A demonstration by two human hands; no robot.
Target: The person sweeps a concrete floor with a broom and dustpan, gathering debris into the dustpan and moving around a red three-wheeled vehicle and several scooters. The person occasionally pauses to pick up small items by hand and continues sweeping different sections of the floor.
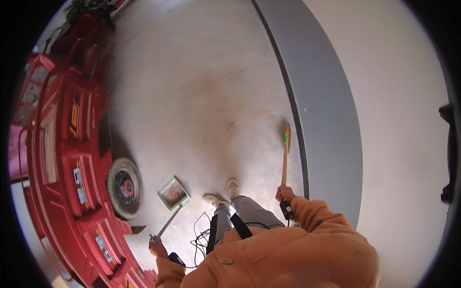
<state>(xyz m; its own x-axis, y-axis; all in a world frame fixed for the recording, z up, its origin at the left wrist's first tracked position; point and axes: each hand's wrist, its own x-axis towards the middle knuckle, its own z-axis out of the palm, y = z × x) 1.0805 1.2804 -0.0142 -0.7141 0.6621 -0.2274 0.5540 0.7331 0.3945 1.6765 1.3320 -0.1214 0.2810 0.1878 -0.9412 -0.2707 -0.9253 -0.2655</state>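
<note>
My left hand [157, 248] grips the top of the long handle [169, 224] of a dustpan. The pale green dustpan [174, 193] rests on the floor to the left of my feet, with brownish dirt [173, 193] inside it. In my right hand [285, 193] is the wooden stick of a broom [285, 162]. Its yellowish head [287, 138], with a green band, touches down on the floor close to the dark baseboard strip [294, 111]. Both wrists carry small black devices on cables.
A red cargo tricycle [81, 176] lines the left side, its rear wheel [125, 188] near the dustpan. On the right runs a wall with a grey lower band [329, 118]. Black cables [200, 239] hang by my legs. Brown dust marks the concrete floor [205, 93].
</note>
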